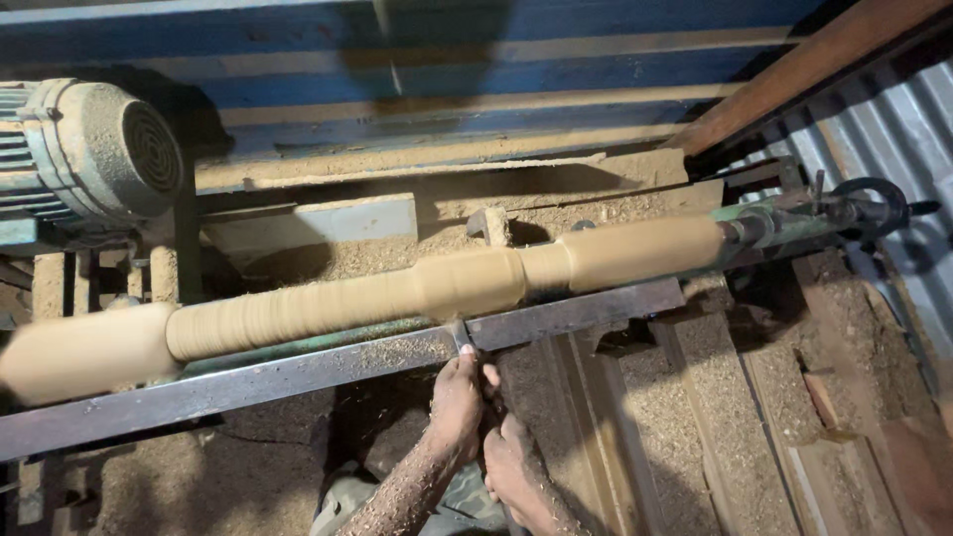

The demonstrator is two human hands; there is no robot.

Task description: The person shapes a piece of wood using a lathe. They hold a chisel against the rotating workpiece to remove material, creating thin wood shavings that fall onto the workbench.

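A long pale wooden spindle (397, 293) lies across a lathe, blurred as if turning, with a rounded bulge near its middle. A narrow chisel (463, 335) rests on the dark metal tool rest (298, 375), its tip touching the spindle just below the bulge. My left hand (455, 402) grips the chisel close behind the rest. My right hand (514, 467) holds the handle lower down, touching the left hand. Sawdust coats both forearms. Most of the handle is hidden by my hands.
A dusty electric motor (94, 149) sits at the upper left. The green tailstock (794, 223) with a hand wheel holds the spindle's right end. Sawdust covers the lathe bed and the wooden boards (695, 417) below. Blue planks form the back wall, corrugated metal the right.
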